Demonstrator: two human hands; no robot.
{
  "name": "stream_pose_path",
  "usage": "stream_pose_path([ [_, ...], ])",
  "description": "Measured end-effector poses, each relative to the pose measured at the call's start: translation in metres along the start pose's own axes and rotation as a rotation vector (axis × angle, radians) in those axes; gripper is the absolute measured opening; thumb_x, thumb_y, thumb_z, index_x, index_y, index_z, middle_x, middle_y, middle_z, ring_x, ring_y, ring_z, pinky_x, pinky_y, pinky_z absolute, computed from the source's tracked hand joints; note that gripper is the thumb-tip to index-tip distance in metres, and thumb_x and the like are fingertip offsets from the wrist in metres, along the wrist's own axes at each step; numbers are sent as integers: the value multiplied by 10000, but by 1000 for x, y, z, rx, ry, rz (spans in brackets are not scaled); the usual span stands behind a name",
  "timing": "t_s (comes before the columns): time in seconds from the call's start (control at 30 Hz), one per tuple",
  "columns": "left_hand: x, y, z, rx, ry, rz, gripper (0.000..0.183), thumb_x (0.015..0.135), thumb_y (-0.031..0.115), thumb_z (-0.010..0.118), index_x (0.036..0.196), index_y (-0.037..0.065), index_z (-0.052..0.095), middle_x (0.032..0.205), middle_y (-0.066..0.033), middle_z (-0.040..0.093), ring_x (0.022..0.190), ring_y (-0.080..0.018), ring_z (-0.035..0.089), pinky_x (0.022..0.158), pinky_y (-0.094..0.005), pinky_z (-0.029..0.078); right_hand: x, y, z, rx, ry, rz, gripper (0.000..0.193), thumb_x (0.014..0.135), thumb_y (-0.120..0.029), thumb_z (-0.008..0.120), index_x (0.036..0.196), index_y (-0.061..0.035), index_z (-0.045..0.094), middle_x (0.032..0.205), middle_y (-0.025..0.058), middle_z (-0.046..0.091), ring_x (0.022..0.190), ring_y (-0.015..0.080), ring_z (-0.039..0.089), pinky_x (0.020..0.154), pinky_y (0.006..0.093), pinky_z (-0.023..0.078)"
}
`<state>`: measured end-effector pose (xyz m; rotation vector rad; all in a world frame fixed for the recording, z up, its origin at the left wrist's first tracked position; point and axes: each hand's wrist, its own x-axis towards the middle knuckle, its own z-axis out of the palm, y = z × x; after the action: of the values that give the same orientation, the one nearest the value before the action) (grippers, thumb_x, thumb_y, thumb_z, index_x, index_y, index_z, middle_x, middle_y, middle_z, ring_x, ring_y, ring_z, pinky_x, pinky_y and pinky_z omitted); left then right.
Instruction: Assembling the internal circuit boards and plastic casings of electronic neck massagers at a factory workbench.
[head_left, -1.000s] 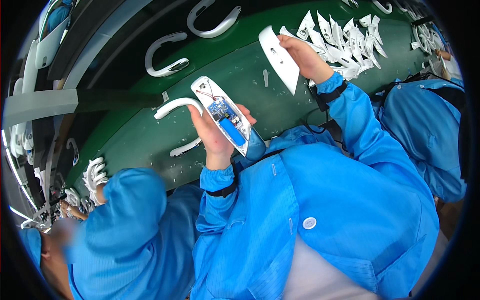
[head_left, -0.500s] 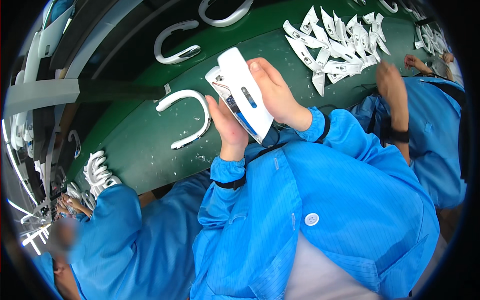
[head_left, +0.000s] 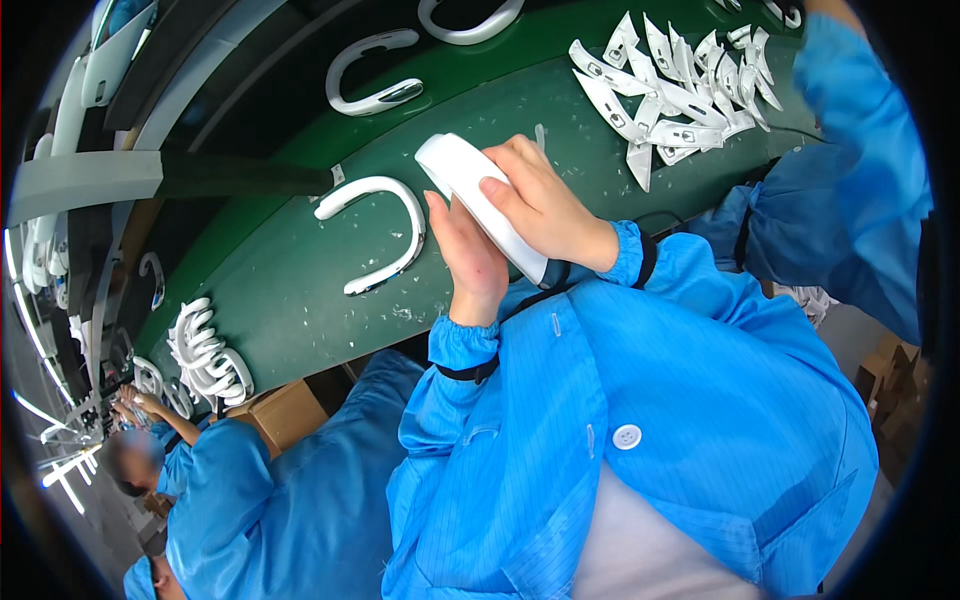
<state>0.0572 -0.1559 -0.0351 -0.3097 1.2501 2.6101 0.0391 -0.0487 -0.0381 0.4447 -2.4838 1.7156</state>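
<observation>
Between my hands, above the green table, is a white curved plastic housing (head_left: pixel 470 180), tilted with its smooth outer side up. My right hand (head_left: pixel 548 208) grips its right side, thumb laid across the top and fingers over the far edge. From the left, my left hand (head_left: pixel 470 255) holds the housing's underside; its thumb points up and its other fingers are mostly hidden. The housing's inside does not show now. Left of my hands, a white C-shaped piece (head_left: pixel 417 235) with a shiny end lies on the table.
Many white curved panels (head_left: pixel 690 105) lie heaped at the far right of the green table (head_left: pixel 290 330). More C-shaped pieces (head_left: pixel 385 98) lie beyond my hands, and several (head_left: pixel 205 365) are stacked at left. Co-workers in blue sit at left (head_left: pixel 230 480) and reach at right (head_left: pixel 860 160).
I have turned the housing, so its slotted face, wires and blue part no longer show. My right hand now wraps further over it. The right co-worker's arm has swung forward; the left one leaned away.
</observation>
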Motion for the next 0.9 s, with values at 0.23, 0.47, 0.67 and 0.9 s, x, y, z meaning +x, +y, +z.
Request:
stream_pose_path([
  [0.23, 0, -4, 4, 25, 114, 36, 784, 884, 629, 120, 1311, 6, 331, 1216, -124, 489, 1132, -232, 480, 922, -332, 405, -4, 0, 1, 261, 40, 98, 331, 858, -153, 518, 1144, 5, 467, 949, 135, 498, 891, 275, 479, 781, 351, 403],
  [0.47, -5, 0, -10, -7, -47, 0, 678, 901, 608, 156, 1170, 54, 441, 1001, -71, 529, 935, -195, 539, 782, -336, 461, -8, -3, -28, 44, -111, -215, 215, 723, -90, 656, 935, -59, 638, 910, 69, 512, 878, 214, 486, 719, 304, 422],
  [0.67, 3, -7, -16, -30, 129, 46, 678, 899, 610, 149, 1168, 62, 444, 974, -78, 552, 893, -192, 550, 770, -322, 453, -9, 4, -26, -99, -137, -309, 96, 708, -87, 666, 786, -59, 618, 878, 79, 510, 886, 252, 482, 729, 328, 418],
  [0.9, 4, 6, -22, -97, 88, -101, 845, 816, 726, 110, 1131, 16, 444, 764, -161, 580, 599, -322, 614, 522, -445, 514, -11, 66, -45, -381, -186, 33, 149, 757, -81, 623, 834, -47, 501, 936, 103, 483, 912, 288, 493, 755, 348, 428],
])
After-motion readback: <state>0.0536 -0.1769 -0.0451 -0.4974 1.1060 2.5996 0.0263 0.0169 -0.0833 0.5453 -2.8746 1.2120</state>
